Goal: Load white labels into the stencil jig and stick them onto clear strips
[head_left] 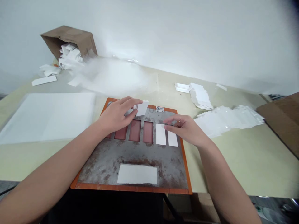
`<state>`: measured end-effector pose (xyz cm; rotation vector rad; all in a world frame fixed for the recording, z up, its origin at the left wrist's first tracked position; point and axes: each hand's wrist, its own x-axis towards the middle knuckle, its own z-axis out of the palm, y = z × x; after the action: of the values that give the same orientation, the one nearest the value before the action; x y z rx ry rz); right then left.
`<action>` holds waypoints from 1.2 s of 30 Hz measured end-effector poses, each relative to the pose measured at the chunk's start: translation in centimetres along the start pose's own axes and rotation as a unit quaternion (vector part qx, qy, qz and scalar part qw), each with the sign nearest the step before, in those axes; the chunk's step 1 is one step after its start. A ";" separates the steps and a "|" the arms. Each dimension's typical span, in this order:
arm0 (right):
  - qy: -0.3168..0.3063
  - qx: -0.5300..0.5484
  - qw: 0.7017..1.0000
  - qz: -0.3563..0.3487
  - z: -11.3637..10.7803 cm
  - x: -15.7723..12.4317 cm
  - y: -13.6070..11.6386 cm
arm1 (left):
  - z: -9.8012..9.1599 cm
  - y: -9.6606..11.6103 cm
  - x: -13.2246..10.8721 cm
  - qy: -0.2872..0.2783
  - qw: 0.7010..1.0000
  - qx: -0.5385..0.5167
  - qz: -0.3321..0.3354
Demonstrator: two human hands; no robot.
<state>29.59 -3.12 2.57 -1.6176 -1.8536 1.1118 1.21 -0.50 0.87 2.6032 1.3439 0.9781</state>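
Tabletop (247,161) flanks the orange-edged board (140,151); left hand (116,114) pinches a card (142,108), right hand's (187,129) fingers narrowly parted.

My pale yellow table (247,158) carries the orange-edged board (98,168) in front of me. Left of it lies a white sheet (49,116), with a cardboard box (81,39) on its side farther back; rightward lie stacked white cards (200,96) and overlapping white pieces (230,119).
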 end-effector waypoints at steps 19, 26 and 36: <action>-0.065 -0.094 0.993 -0.006 -0.6 -0.4 0.0 | 0.0 0.0 0.1 0.006 1.000 0.009 0.009; -0.059 -0.110 0.992 -0.024 -0.2 -0.7 -0.5 | 0.0 0.1 0.0 0.000 1.000 0.000 0.002; 0.107 -0.113 0.939 -0.307 1.3 -0.5 -0.6 | 0.0 0.4 0.1 0.001 0.998 -0.040 -0.042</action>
<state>28.32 -3.99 2.41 -1.0732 -2.1673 0.4488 1.52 -0.68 1.00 2.4678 1.3717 1.0000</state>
